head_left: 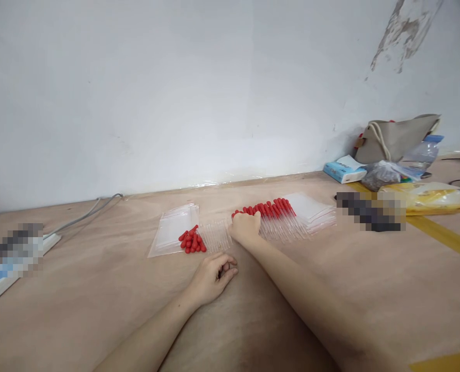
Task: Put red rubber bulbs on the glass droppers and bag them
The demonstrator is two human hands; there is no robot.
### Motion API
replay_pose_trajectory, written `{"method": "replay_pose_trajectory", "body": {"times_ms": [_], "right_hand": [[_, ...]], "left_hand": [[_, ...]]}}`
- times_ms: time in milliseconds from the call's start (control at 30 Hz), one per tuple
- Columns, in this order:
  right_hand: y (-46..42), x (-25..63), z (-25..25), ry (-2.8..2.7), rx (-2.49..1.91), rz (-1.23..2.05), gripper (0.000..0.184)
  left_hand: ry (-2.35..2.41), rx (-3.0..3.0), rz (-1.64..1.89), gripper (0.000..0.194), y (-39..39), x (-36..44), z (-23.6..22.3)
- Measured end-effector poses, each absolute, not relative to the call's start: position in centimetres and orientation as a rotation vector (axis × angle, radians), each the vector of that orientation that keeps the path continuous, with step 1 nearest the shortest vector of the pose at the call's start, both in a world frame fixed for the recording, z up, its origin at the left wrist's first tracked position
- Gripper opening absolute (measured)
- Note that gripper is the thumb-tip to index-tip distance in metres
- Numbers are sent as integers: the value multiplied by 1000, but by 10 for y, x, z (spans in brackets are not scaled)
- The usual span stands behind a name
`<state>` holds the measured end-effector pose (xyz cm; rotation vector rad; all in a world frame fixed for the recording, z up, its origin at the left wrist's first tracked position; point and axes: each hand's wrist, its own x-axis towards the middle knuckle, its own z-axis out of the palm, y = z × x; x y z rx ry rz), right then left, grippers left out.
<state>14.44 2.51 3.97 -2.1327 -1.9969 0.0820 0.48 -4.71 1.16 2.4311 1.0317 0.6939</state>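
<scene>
- Head view: your left hand (pixel 211 277), thumb and fingers apart; bulbs (pixel 193 243) at its 11 o'clock
- Your right hand (pixel 246 227), droppers (pixel 278 219) at its 3 o'clock; grip hidden, can't tell

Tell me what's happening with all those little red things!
A person's right hand is over the left end of a row of red-bulbed droppers; whether it grips one is hidden. The left hand is loosely curled nearer the camera. Clear tubes without bulbs lie beside a pile of loose red bulbs, near plastic bags.

Tan tabletop (pixel 98 279) with red bulbs (pixel 193 242), clear tubes (pixel 216 235)
</scene>
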Motion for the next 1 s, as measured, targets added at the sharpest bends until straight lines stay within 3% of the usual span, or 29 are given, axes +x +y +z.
{"method": "replay_pose_trajectory", "body": {"times_ms": [233,400,467,567,800,1000], "right_hand": [[29,129,45,-2019,-2191,137,22],[-2,158,50,-2009,-2081,40,26],[-20,182,46,-2087,-1893,64,24],[-45,218,30,-2177,-1503,136,17],[-72,241,-12,-1992,-1181,-40,26],[-72,235,-7,-2016,-1114,-87,24]], "left_hand": [[1020,2413,732,13,-53,8,11],[1309,2288,1073,17,-35,-9,36],[1682,2109,993,20,-13,-27,54],[1839,2022,861,18,25,-52,73],[1779,1849,314,19,75,-54,65],[1645,1874,280,26,76,-45,67]]}}
